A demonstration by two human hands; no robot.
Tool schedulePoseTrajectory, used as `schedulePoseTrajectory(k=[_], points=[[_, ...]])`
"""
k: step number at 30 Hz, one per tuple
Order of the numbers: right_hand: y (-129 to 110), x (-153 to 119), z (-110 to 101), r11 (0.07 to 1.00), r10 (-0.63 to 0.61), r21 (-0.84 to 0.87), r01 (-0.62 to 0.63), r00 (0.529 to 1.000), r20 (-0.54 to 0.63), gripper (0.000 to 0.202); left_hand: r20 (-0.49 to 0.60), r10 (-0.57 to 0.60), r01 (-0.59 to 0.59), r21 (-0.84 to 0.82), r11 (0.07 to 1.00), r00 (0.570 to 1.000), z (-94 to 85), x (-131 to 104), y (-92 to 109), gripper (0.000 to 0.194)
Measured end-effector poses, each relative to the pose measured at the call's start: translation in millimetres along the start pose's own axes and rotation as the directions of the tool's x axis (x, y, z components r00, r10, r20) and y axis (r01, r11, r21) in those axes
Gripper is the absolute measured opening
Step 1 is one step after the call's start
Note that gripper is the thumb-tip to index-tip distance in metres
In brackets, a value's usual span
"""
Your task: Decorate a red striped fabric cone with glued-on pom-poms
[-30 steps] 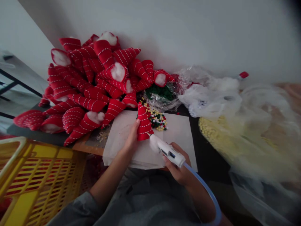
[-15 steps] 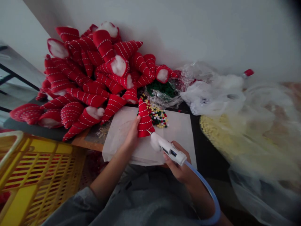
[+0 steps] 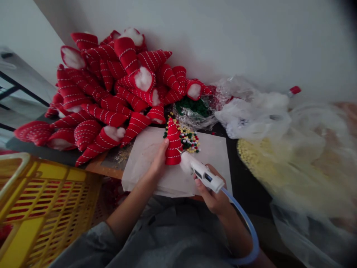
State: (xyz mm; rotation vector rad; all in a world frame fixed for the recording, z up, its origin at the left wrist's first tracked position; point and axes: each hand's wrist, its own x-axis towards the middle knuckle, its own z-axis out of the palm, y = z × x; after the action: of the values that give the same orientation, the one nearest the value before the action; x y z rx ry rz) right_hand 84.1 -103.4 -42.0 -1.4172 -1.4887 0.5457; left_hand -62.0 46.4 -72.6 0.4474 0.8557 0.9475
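Observation:
My left hand (image 3: 160, 158) is closed on the left side of a red cone-shaped stuffed cloth piece (image 3: 173, 143) with white stitched stripes, its tip pointing away from me. White stuffing bulges near its lower right edge. In my right hand (image 3: 213, 195) is a white glue gun (image 3: 203, 173) with a small display and a pale blue hose (image 3: 249, 223). The gun's thin nozzle lies at the cone's lower right side; whether it touches cannot be made out. Small coloured pom-poms (image 3: 189, 141) lie right behind the cone on a white sheet (image 3: 214, 156).
Many similar red stuffed cones (image 3: 95, 85) are heaped at the back left. A yellow plastic crate (image 3: 52, 208) stands at the left front. Plastic bags (image 3: 253, 111) and a big clear bag of pale yellow balls (image 3: 259, 160) take up the right. A wall rises behind.
The cone has shifted slightly right in view, and the nozzle now points a little higher on its right side. Both hands keep their hold.

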Motion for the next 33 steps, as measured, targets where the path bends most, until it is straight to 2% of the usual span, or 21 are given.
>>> schedulePoseTrajectory(k=[8, 13, 21, 27, 33], points=[[1.9, -0.1, 0.5, 1.0, 0.008, -0.03, -0.007, 1.0, 0.013, 0.015, -0.012, 0.008, -0.008, 0.009, 1.0, 1.0, 0.3, -0.5, -1.1, 0.031], [1.5, -0.3, 0.8, 0.999, -0.009, -0.05, 0.01, 1.0, 0.014, 0.015, -0.033, -0.008, 0.008, 0.001, 1.0, 0.999, 1.0, -0.4, -0.9, 0.035], [-3.1, 1.8, -1.3, 0.994, -0.075, -0.076, 0.078, 0.996, 0.041, 0.008, -0.116, -0.015, 0.02, 0.049, 0.999, 0.993, 5.8, -2.0, 2.3, 0.031], [-8.2, 4.2, 0.6, 0.952, -0.176, -0.244, 0.186, 0.982, 0.062, 0.007, -0.021, 0.077, -0.075, 0.076, 0.994, 0.997, -1.2, 3.8, -7.7, 0.033], [-9.2, 7.5, 1.0, 0.938, -0.191, -0.282, 0.203, 0.979, 0.069, 0.012, 0.056, 0.124, -0.129, 0.095, 0.987, 0.991, -10.3, 10.7, -15.8, 0.047]])
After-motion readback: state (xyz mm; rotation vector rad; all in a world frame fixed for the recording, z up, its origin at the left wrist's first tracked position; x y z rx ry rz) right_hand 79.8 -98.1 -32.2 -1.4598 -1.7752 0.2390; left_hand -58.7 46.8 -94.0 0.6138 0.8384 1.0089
